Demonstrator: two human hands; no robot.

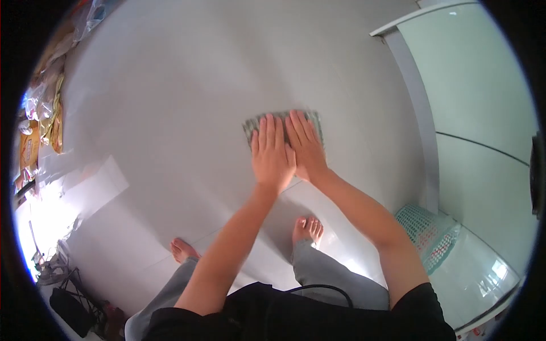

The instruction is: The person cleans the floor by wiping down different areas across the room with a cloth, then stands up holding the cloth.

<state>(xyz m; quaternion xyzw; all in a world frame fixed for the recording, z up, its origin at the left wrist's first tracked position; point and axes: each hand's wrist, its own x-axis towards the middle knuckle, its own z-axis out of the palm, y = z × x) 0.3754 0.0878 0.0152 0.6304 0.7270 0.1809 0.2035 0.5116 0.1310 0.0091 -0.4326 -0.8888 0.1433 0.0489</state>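
At the center, both the left hand [307, 156] and the right hand [272, 162] pressed flat, fingers extended, on the cloth [248, 125]; it looked light and soft, probably easiest to grasp by its edges.

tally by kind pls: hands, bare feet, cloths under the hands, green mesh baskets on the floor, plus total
Hands (left hand, right hand): 2
Bare feet: 2
Cloth: 1
Green mesh basket: 1
Total: 6
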